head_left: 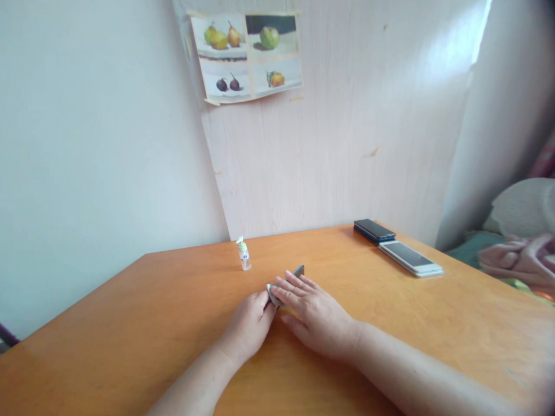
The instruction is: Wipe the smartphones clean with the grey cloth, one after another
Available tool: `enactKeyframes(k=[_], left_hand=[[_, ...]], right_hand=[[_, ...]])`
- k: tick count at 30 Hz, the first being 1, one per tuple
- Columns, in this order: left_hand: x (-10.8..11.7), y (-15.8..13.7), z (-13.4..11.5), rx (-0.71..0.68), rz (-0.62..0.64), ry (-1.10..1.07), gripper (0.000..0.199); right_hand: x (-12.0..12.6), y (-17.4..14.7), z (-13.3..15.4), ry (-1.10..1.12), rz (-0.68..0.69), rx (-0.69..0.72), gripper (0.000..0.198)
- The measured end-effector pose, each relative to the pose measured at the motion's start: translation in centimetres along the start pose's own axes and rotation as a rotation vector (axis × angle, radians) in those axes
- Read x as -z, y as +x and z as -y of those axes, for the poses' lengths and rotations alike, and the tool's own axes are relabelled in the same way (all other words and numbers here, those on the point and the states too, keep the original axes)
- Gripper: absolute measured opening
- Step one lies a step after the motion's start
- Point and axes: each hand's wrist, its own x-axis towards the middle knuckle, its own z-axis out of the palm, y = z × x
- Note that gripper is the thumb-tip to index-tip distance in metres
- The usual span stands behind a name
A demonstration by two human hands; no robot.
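Just right of the table's middle, my left hand (252,322) is closed on the near end of a thin dark phone (299,270), which is tilted. My right hand (315,312) lies over the phone, its fingers pressing a small pale cloth (274,296) against the face. Most of the cloth and the phone is hidden under my fingers. Beyond my hands stands a small clear pump bottle (244,256) with a pale green top.
Toward the back right edge of the wooden table (173,312) lie a dark phone (374,229) on a blue one and a white phone (411,257) stacked on another pale device. Fruit pictures (249,58) are taped to the wall. Bundled fabric (515,254) lies beyond the right edge.
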Motion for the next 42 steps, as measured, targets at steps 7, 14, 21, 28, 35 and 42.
enactKeyframes(k=[7, 14, 21, 28, 35, 42], left_hand=[[0.1, -0.1, -0.1, 0.023, -0.010, 0.119, 0.025], [0.0, -0.1, 0.0, -0.021, -0.018, -0.012, 0.022], [0.2, -0.4, -0.8, -0.016, 0.018, 0.078, 0.025], [-0.3, -0.3, -0.5, -0.037, -0.004, -0.071, 0.022], [-0.2, -0.3, -0.3, -0.022, 0.000, 0.012, 0.023], [-0.5, -0.2, -0.1, -0.034, -0.011, -0.030, 0.021]], right_hand=[[0.2, -0.1, -3.5, -0.079, -0.053, -0.334, 0.064], [-0.1, -0.1, 0.1, -0.010, 0.019, -0.032, 0.065], [0.4, -0.3, -3.5, -0.109, -0.069, -0.368, 0.055], [0.1, -0.4, 0.0, -0.042, 0.008, -0.070, 0.065], [0.6, -0.6, -2.6, -0.144, -0.016, -0.295, 0.065], [0.4, -0.7, -0.9, -0.088, 0.022, -0.186, 0.071]])
